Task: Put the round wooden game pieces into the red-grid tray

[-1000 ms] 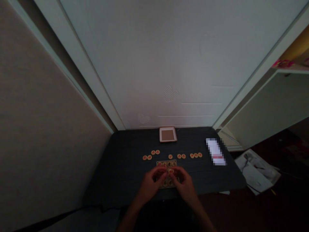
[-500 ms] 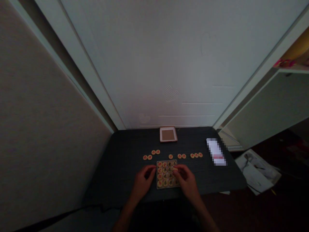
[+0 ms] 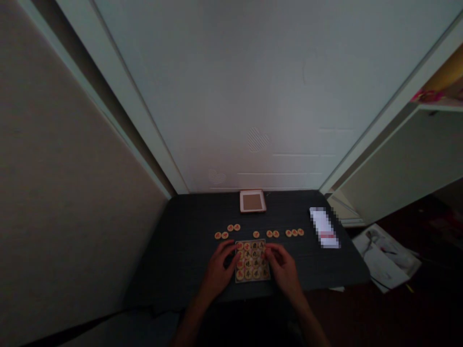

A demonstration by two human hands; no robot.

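Observation:
A shallow square box (image 3: pixel 236 281) on the dark table holds rows of round Chinese chess pieces (image 3: pixel 248 263), some marked red and some black. My left hand (image 3: pixel 217 270) is at the box's left side, thumb and index finger apart, with the thumb tip over a piece in the left column. At the right side is my right hand (image 3: pixel 285 270), its thumb and index tips slightly apart against the upper right edge, partly over a reddish piece. No piece shows lifted in either hand. The fingertips partly cover the outer columns.
Beyond the box, loose red-marked pieces (image 3: pixel 294 233) lie in small groups on the table (image 3: pixel 173 260). A box lid (image 3: pixel 252 191) rests against the back wall. A phone (image 3: pixel 324 227) with a bright blurred screen lies at the right. Right of the table is a white container (image 3: pixel 387 258).
My left hand has come right onto the box's left side, its fingers spreading. My right hand has shifted right to the box's edge, and the piece at its fingertips now sits in the box.

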